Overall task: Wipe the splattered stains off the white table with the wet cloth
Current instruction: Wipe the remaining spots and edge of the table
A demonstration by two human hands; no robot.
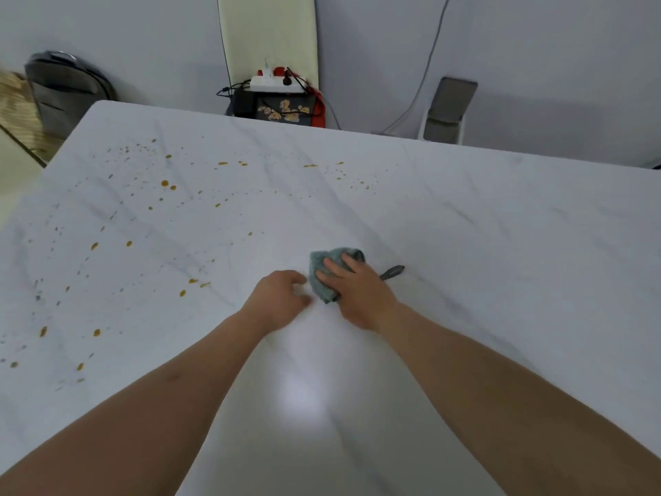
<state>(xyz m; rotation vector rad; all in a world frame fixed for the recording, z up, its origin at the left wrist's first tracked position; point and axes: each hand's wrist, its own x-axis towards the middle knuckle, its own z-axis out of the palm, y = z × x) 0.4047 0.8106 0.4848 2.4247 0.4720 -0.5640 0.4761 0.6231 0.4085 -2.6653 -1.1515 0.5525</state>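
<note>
White marble-veined worktop (465, 245) fills most of the frame, under a pale grey wall. At upper left a grey backpack (64, 87) leans on that wall; top centre, a cream board (268, 37) stands behind a power strip (275, 82); a grey stand (449, 109) sits at upper right.

Orange-brown stains (164, 183) speckle the left half of the worktop, from the far edge down to lower left, with a thinner scatter at upper centre. None look wiped yet, so I judge the wiping has barely begun.

At centre, the left hand (280, 302) rests on the worktop with fingers loosely curled, holding nothing. Just right of it, the right hand (357, 295) presses flat, spread fingers on the bunched teal cloth (323, 268). A dark tab (391, 272) pokes out beside it.

Next, the cloth likely needs pushing leftward under steady pressure into the nearest stains.
</note>
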